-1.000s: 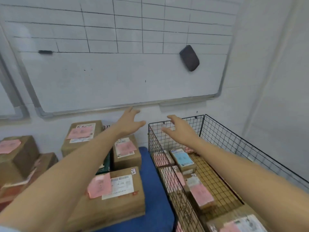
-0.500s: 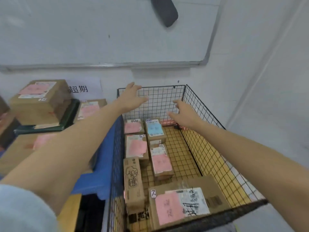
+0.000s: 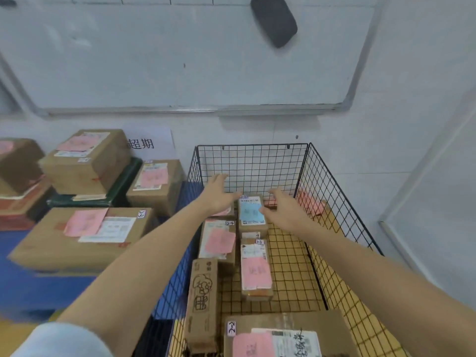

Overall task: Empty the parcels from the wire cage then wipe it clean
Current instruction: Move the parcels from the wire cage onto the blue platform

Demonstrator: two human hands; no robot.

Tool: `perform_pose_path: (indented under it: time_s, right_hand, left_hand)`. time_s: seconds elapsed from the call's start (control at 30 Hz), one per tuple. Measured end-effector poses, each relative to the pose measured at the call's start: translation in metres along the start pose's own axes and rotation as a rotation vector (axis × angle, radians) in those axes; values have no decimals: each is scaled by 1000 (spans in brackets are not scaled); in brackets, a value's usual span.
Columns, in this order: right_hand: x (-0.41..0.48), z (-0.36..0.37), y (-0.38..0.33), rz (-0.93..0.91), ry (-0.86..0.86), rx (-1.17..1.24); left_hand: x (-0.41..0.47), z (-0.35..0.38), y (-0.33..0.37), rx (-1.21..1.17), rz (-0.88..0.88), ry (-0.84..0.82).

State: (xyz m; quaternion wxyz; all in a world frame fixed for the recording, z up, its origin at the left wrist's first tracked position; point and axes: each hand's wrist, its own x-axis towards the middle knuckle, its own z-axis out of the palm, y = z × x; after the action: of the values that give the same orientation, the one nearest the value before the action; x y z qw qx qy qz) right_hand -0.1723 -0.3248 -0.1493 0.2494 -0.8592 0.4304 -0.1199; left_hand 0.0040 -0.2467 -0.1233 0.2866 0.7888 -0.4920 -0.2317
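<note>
Reaching into the wire cage (image 3: 270, 163), which stands against the wall beside the stacked boxes (image 3: 85, 235), both arms have sunk below its rim. Half a second ago they were level with the top of the back mesh, and a second ago up before the whiteboard (image 3: 180, 60). Several parcels (image 3: 255, 274) lie inside, so emptying looks barely begun and wiping is far off. At the far end sits the blue-labelled parcel (image 3: 251, 215). The left hand (image 3: 219, 195) and right hand (image 3: 284, 210) flank it, fingers spread wide, gripping nothing; whether either touches it I cannot tell.
</note>
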Motion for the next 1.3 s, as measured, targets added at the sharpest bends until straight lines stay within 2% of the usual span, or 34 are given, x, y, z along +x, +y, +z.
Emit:
perform_pose_path:
  time_s: [0.13,0.2,0.4,0.63,0.77,0.97,1.17,1.3]
  right_hand:
    - [7,20,7,21,-48,4]
    - [7,42,8,22,-118,0]
    - [14,97,1,-5,-253,39]
    - [26,144,6,27,-338,84]
    - [27,155,8,78,-410,156]
    - [22,145,13,112,-378,239]
    - [14,110,5,49,-331,278]
    - [9,76,-7,-2,-271,347]
  left_hand:
    - [10,18,-13,-172,-194,112]
    - [10,34,-23,-211,-280,110]
    - [18,75,-61,-76,-330,46]
    - [17,102,-84,52,-521,26]
    - [21,109,-84,83,-562,36]
    - [28,101,-72,55,-615,27]
    - [32,74,-55,150,-547,33]
    - [31,46,-32,128,-451,52]
